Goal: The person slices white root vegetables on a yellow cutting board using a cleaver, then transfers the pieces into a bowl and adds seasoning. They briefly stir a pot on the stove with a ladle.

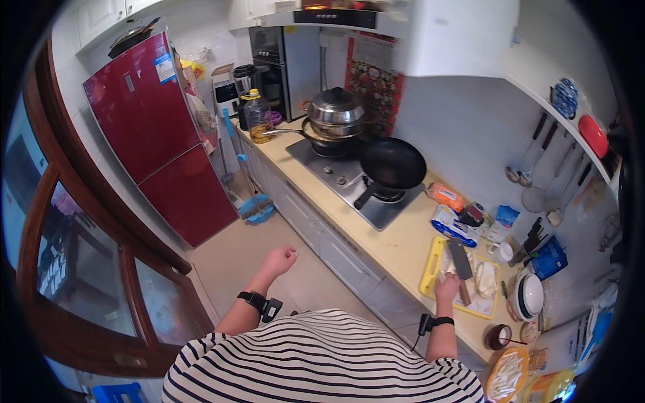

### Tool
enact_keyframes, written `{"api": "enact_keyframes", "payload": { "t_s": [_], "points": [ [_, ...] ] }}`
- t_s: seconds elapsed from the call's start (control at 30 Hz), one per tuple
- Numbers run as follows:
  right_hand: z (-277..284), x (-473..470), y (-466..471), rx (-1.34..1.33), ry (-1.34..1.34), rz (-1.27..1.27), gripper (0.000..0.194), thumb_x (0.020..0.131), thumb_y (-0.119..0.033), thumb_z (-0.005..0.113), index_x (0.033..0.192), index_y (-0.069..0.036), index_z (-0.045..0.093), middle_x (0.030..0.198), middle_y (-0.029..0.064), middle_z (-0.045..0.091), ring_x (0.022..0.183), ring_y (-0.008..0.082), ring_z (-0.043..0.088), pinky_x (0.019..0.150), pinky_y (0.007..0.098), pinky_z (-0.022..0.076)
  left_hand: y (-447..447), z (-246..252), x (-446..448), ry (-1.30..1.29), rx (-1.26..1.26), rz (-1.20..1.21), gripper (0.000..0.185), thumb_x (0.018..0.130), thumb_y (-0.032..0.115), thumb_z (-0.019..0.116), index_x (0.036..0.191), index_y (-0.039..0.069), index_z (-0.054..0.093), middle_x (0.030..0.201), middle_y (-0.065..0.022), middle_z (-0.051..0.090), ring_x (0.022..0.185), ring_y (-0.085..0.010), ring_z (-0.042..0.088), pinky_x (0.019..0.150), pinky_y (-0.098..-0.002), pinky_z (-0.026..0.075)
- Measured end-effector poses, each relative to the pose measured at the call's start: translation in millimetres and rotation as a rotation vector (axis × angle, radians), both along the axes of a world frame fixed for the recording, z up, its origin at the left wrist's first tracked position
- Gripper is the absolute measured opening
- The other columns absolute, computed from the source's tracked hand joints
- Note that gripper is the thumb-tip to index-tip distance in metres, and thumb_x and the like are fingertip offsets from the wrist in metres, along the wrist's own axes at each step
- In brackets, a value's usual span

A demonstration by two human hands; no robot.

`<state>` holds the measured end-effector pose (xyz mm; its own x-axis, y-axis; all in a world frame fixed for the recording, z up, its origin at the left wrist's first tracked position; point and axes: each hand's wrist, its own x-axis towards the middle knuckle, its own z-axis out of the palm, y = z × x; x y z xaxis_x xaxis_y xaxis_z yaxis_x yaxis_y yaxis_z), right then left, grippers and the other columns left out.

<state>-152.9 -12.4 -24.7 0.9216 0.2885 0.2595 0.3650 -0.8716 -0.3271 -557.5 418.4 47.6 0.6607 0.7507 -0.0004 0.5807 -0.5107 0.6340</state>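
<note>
My left hand [280, 260] hangs over the floor tiles, its fingers curled in, with nothing visible in it. My right hand [447, 288] is over a yellow-rimmed cutting board [429, 274] on the counter. Beside it lies a cleaver [459, 259], its blade pointing away and its wooden handle just right of my fingers. Pale cut food lies under and around the blade, partly hidden by my hand. A larger white piece of food [486, 278] rests on the board's right side. Whether my right fingers grip food or only touch it is hidden.
Beyond the board are plastic food packages [453, 224] and a gas hob [347, 186] bearing a black wok [393, 163] and a steel steamer pot [336, 113]. Stacked bowls [529, 296], a dark jar [498, 336] and an orange basket [508, 375] of white strips stand right. A red refrigerator [151, 136] stands left.
</note>
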Motion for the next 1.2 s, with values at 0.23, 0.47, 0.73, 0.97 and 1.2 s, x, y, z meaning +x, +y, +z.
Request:
{"api": "enact_keyframes", "payload": {
  "t_s": [0.23,0.47,0.73,0.97,1.2],
  "points": [
    [25,-56,80,0.183,-0.074,-0.132,0.033,0.081,-0.016,0.08,0.109,-0.002,0.07,0.109,0.0235,0.066,0.105,0.0407,0.063,0.095,0.0483,0.051,155,15,-79,-0.008,-0.056,0.107,0.033,0.091,0.034,0.069,0.112,0.01,0.074,0.096,-0.0135,0.076,0.09,-0.0302,0.072,0.08,-0.041,0.057],
    [115,-52,227,0.561,-0.006,-0.02,0.027,0.088,-0.019,0.075,0.108,-0.001,0.071,0.102,0.0158,0.071,0.085,0.0267,0.069,0.08,0.0375,0.0556,262,59,-36,-0.097,-0.055,0.083,0.035,0.091,0.033,0.07,0.114,0.007,0.073,0.099,-0.0149,0.076,0.094,-0.0321,0.073,0.083,-0.0403,0.057],
    [193,-25,446,0.909,0.255,0.236,0.028,0.089,-0.014,0.077,0.112,0.0,0.07,0.101,0.0073,0.072,0.079,0.0106,0.065,0.076,0.0275,0.0537,367,132,118,-0.243,-0.052,-0.153,0.039,0.091,0.034,0.071,0.118,0.006,0.072,0.099,-0.0163,0.075,0.094,-0.031,0.072,0.084,-0.039,0.056],
    [227,66,580,1.059,0.308,0.266,0.029,0.092,-0.017,0.076,0.113,0.002,0.069,0.1,0.0082,0.072,0.088,0.0127,0.067,0.084,0.0267,0.0531,475,183,231,-0.311,-0.196,-0.221,0.037,0.092,0.031,0.072,0.119,0.006,0.07,0.102,-0.0075,0.072,0.09,-0.0227,0.069,0.08,-0.0349,0.055],
    [197,207,679,0.766,0.23,-0.049,0.055,0.09,-0.042,0.073,0.119,0.004,0.066,0.115,0.0265,0.071,0.109,0.0402,0.068,0.095,0.0423,0.0529,603,190,385,-0.243,-0.523,0.016,0.046,0.093,0.033,0.072,0.13,0.01,0.06,0.119,-0.0062,0.062,0.104,-0.0231,0.061,0.084,-0.0433,0.057]
  ]
}}
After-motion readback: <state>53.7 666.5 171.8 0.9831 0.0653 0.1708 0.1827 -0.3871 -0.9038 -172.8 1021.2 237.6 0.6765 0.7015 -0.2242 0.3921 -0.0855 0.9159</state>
